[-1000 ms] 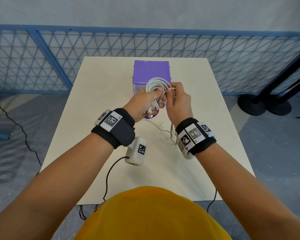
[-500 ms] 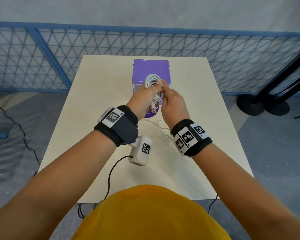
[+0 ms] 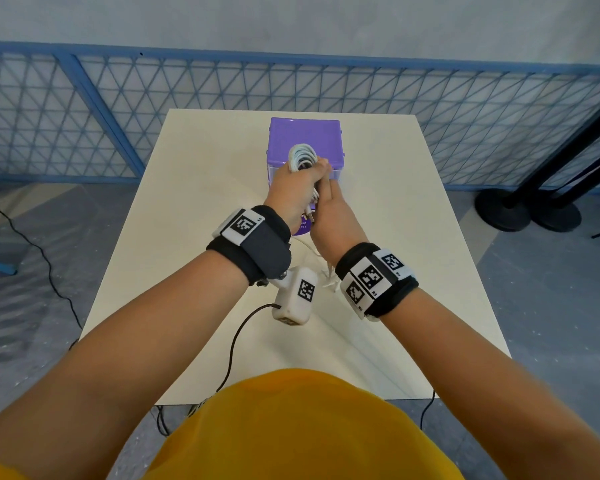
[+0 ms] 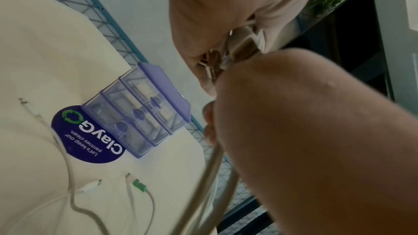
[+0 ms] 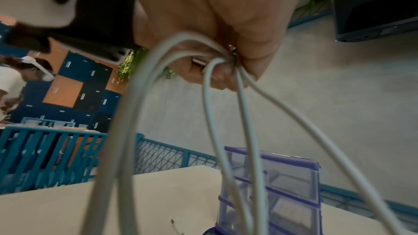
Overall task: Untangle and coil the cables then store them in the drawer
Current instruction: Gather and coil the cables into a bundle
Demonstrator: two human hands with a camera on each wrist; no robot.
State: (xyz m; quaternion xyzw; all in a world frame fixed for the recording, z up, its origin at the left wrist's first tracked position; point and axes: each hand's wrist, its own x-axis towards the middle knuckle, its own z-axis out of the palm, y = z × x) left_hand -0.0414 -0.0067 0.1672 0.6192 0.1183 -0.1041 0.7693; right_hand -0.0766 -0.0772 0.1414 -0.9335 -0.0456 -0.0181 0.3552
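Drawers [image 4: 135,122] of the purple unit sit closed while both hands' grip [image 3: 293,192] [image 3: 331,216] clutches the coiled white cable [image 3: 302,155].

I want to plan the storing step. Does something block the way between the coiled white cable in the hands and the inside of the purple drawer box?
Yes. All three drawers of the drawer box look closed, so the coiled cable, gripped by the left hand, cannot go in yet.

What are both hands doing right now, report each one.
Left hand: gripping the coiled white cable.
Right hand: beside the coil, fingers extended; its grip cannot be told.
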